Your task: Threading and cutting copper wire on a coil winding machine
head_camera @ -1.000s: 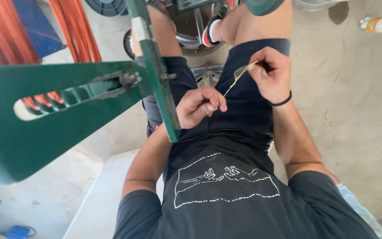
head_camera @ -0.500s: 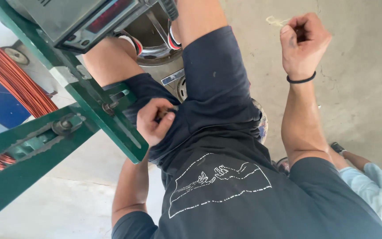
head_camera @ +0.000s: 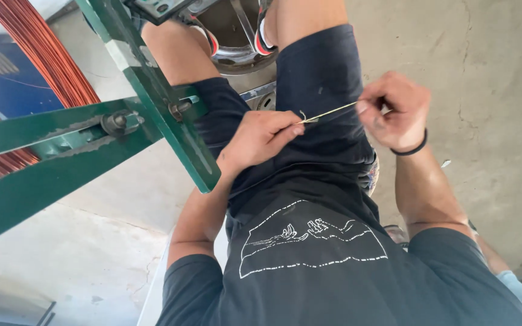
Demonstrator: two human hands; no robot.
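Pale cord (head_camera: 328,112), thin and taut, runs between the two hands above the lap of dark shorts (head_camera: 318,90). Its long axis lies nearly level across the scene, rising slightly from the left end to the right end. The left hand (head_camera: 260,140) sits over the left thigh with the forearm coming up from the near edge, wrist bent a little, knuckles toward the camera. Its thumb and forefinger are pressed together on the left end of the cord, where a small knot or loop shows; the other fingers curl loosely beneath. The right hand (head_camera: 394,110) is held just right of the right thigh, over the concrete floor (head_camera: 490,90), a black band (head_camera: 411,148) round its wrist. Its fingers are folded in tightly, pinching the cord's right end between thumb and forefinger. To the left, a green metal frame (head_camera: 170,130) crosses the view, with coils of copper wire (head_camera: 46,66) beyond it.
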